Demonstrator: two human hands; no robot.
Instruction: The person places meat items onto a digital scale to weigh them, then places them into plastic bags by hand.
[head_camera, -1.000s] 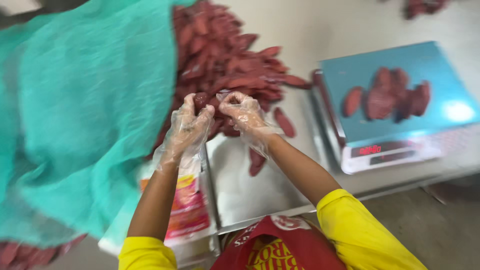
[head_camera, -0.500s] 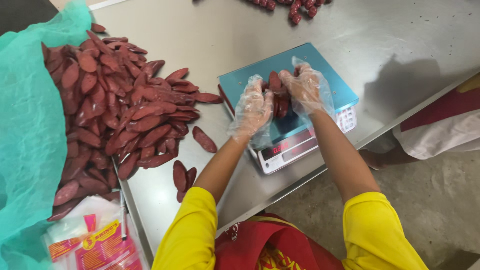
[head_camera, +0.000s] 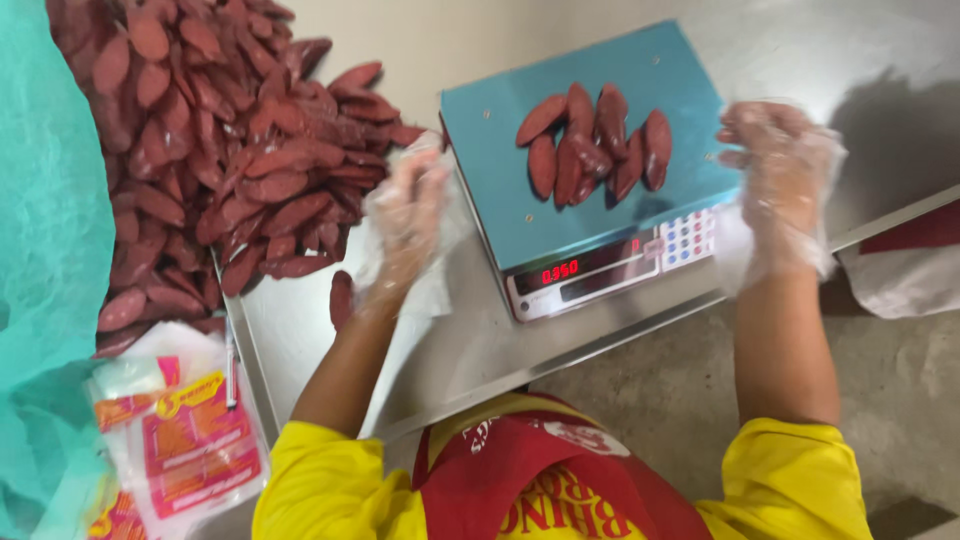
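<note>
Honestly, with my left hand (head_camera: 405, 215) and right hand (head_camera: 775, 165) open and empty beside the scale (head_camera: 500, 170), brushing it could scatter the sausages (head_camera: 595, 140).

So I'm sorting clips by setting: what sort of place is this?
Likely a food packing workstation: a digital scale on a steel table, a heap of red sausages, and printed pouches beside gloved hands.

Red-lit display (head_camera: 583, 268) on scale front; pink-yellow printed bags (head_camera: 190, 440) bottom left.
</note>
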